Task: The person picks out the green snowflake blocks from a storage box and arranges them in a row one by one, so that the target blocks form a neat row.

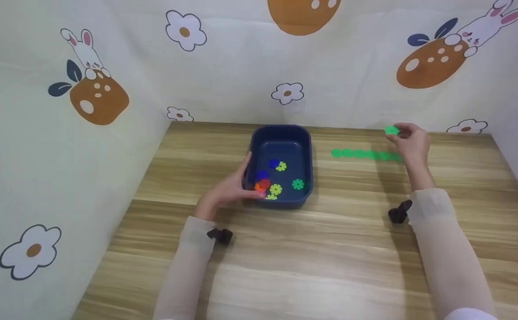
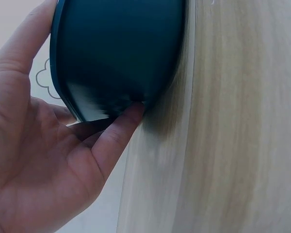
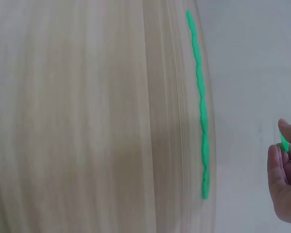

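A dark blue plastic bin (image 1: 281,133) rests on the table, with notched plastic discs in its near half. My left hand (image 1: 230,186) grips the bin's near left corner, thumb over the near rim and fingers along the side. The left wrist view shows fingertips (image 2: 131,114) against the bin's outer wall (image 2: 121,53). Off to the right, my right hand (image 1: 414,144) pinches a green notched disc (image 1: 391,130) between thumb and fingers, raised above the table. Below it lies a row of green discs (image 1: 361,154), joined end to end in a strip.
Inside the bin are yellow discs (image 1: 275,189), blue discs (image 1: 274,163), a red disc (image 1: 264,183) and a green disc (image 1: 298,184). Behind the wooden table (image 1: 312,249) hangs a patterned cloth (image 1: 236,66), which also covers both sides. Black wrist mounts (image 1: 399,213) sit on the sleeves.
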Action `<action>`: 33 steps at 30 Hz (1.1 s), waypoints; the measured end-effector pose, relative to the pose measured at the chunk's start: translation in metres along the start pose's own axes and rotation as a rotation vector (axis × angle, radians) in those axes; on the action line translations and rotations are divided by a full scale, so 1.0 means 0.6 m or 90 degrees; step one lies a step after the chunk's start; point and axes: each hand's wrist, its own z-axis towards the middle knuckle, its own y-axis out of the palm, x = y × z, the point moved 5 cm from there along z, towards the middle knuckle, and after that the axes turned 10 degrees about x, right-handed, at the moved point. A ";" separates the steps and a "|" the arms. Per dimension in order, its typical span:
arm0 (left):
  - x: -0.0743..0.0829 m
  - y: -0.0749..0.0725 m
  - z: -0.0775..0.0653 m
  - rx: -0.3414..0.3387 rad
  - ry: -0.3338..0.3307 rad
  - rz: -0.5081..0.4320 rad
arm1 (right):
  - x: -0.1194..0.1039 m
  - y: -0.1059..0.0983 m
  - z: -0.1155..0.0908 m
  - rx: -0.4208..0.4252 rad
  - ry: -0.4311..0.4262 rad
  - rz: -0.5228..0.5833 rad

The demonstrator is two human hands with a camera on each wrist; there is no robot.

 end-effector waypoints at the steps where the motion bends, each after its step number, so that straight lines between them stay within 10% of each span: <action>1: 0.001 0.000 0.000 -0.001 0.002 -0.005 | 0.004 -0.004 0.001 0.000 0.004 0.001; 19: -0.003 0.003 0.003 -0.005 0.013 -0.029 | 0.090 -0.048 0.010 -0.052 0.143 -0.022; 27: 0.000 0.003 0.002 0.002 0.021 -0.021 | 0.116 -0.055 0.007 -0.059 0.243 0.116; 33: -0.001 0.002 0.003 0.000 0.022 -0.021 | 0.126 -0.053 0.011 -0.071 0.222 0.070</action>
